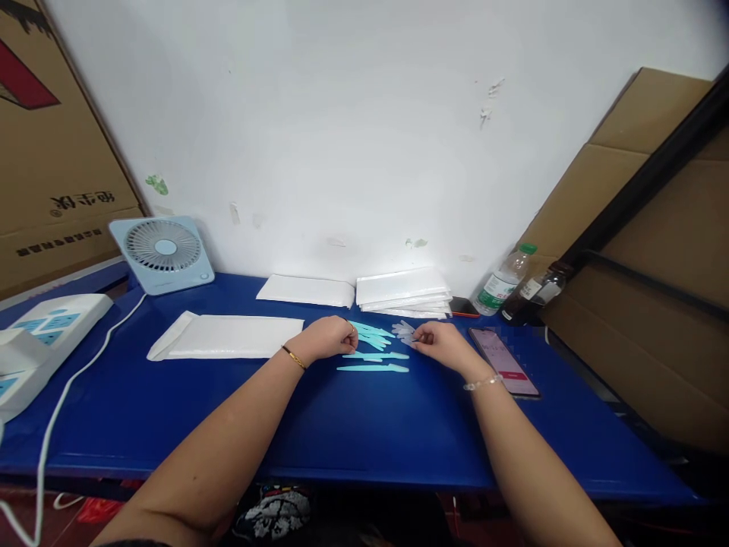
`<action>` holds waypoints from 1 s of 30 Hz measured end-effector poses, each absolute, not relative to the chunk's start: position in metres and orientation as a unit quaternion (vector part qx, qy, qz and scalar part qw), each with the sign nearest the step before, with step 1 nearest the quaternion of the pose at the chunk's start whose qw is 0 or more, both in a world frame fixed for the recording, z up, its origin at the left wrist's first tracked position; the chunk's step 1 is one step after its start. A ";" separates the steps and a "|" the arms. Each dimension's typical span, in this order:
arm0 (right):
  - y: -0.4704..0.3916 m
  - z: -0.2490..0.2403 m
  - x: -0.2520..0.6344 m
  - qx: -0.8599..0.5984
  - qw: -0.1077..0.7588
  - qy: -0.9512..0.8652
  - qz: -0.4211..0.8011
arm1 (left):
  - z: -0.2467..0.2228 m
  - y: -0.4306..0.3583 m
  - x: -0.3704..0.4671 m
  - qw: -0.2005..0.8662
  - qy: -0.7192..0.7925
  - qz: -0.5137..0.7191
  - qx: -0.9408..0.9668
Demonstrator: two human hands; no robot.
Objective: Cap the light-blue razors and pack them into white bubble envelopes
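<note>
My left hand (333, 338) is closed in a pinch at the handle end of a teal eyebrow razor (387, 355), just beside a fanned pile of teal razors (373, 334). Nearer to me, a single razor (373, 368) lies flat on the blue table. On the other side, my right hand (443, 347) has thumb and fingers together at the edge of a small heap of clear plastic caps (404, 331). Its fingertips seem to grip one cap, though they partly cover it.
White padded envelopes (402, 289) are stacked by the wall, with another envelope (304, 290) beside them and one (233, 336) at left. A phone (504, 361), water bottle (504, 281) and dark bottle (532, 296) stand right. A fan (165, 254) and power strip (54, 327) occupy the left.
</note>
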State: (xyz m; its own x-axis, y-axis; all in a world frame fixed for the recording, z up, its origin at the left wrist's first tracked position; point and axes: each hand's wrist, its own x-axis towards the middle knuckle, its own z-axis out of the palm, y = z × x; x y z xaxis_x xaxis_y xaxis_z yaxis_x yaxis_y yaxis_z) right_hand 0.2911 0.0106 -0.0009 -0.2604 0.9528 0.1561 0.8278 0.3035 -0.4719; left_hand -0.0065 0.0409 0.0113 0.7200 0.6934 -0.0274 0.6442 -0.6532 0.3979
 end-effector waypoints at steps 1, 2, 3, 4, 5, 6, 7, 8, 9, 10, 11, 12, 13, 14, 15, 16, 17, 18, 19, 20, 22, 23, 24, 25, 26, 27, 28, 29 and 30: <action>0.012 -0.004 0.288 -0.561 0.200 -0.790 0.144 | 0.012 0.041 -0.007 0.202 0.368 0.060 0.905; 0.012 -0.006 0.286 -0.554 0.191 -0.800 0.132 | 0.013 0.042 -0.008 0.212 0.368 0.056 0.903; 0.013 -0.008 0.283 -0.550 0.182 -0.807 0.117 | 0.013 0.042 -0.008 0.222 0.368 0.051 0.902; 0.014 -0.009 0.281 -0.549 0.173 -0.812 0.100 | 0.014 0.042 -0.009 0.227 0.368 0.047 0.901; 0.014 -0.010 0.279 -0.550 0.164 -0.814 0.085 | 0.014 0.043 -0.010 0.226 0.368 0.046 0.901; 0.014 -0.010 0.277 -0.552 0.158 -0.816 0.072 | 0.015 0.042 -0.010 0.221 0.366 0.047 0.903; 0.013 -0.009 0.275 -0.551 0.159 -0.817 0.066 | 0.015 0.042 -0.010 0.211 0.364 0.050 0.906; 0.011 -0.008 0.273 -0.545 0.167 -0.819 0.070 | 0.015 0.041 -0.010 0.198 0.363 0.055 0.909; 0.010 -0.007 0.270 -0.535 0.183 -0.821 0.085 | 0.016 0.040 -0.009 0.187 0.361 0.059 0.912; 0.008 -0.005 0.267 -0.519 0.201 -0.824 0.110 | 0.016 0.039 -0.008 0.180 0.359 0.062 0.914; 0.005 -0.004 0.264 -0.500 0.219 -0.826 0.140 | 0.017 0.037 -0.008 0.176 0.357 0.065 0.915; 0.003 -0.002 0.261 -0.480 0.229 -0.829 0.171 | 0.017 0.036 -0.007 0.176 0.354 0.066 0.916; 0.000 -0.001 0.259 -0.463 0.233 -0.832 0.196 | 0.018 0.034 -0.006 0.181 0.350 0.066 0.917; -0.002 0.001 0.256 -0.450 0.230 -0.836 0.215 | 0.018 0.033 -0.006 0.189 0.346 0.063 0.917; -0.005 0.003 0.254 -0.439 0.223 -0.840 0.229 | 0.019 0.031 -0.006 0.199 0.343 0.057 0.916; -0.007 0.005 0.253 -0.431 0.215 -0.843 0.240 | 0.021 0.030 -0.008 0.212 0.343 0.045 0.914; -0.010 0.007 0.252 -0.424 0.207 -0.845 0.250 | 0.022 0.029 -0.010 0.227 0.346 0.028 0.910; -0.012 0.010 0.251 -0.418 0.199 -0.847 0.262 | 0.025 0.028 -0.014 0.242 0.354 0.008 0.903; -0.015 0.012 0.251 -0.413 0.191 -0.847 0.276 | 0.028 0.028 -0.018 0.255 0.365 -0.011 0.895; -0.017 0.015 0.251 -0.407 0.182 -0.847 0.291 | 0.032 0.028 -0.024 0.266 0.379 -0.027 0.886; -0.022 0.019 0.250 -0.394 0.163 -0.845 0.322 | 0.040 0.029 -0.037 0.281 0.410 -0.045 0.867; -0.023 0.020 0.249 -0.387 0.153 -0.844 0.339 | 0.043 0.030 -0.042 0.286 0.424 -0.047 0.858; -0.024 0.020 0.249 -0.380 0.146 -0.842 0.354 | 0.045 0.032 -0.046 0.290 0.436 -0.045 0.851; -0.024 0.019 0.248 -0.377 0.143 -0.839 0.366 | 0.046 0.033 -0.048 0.291 0.443 -0.036 0.847; -0.023 0.018 0.248 -0.380 0.147 -0.835 0.371 | 0.046 0.035 -0.048 0.286 0.445 -0.024 0.848; -0.021 0.016 0.248 -0.390 0.159 -0.829 0.369 | 0.044 0.036 -0.045 0.273 0.442 -0.006 0.855; -0.018 0.013 0.248 -0.405 0.178 -0.822 0.359 | 0.040 0.038 -0.040 0.252 0.432 0.016 0.866; -0.015 0.010 0.249 -0.424 0.199 -0.815 0.342 | 0.036 0.038 -0.033 0.224 0.418 0.038 0.879; -0.012 0.006 0.250 -0.441 0.216 -0.808 0.325 | 0.030 0.039 -0.025 0.193 0.402 0.059 0.893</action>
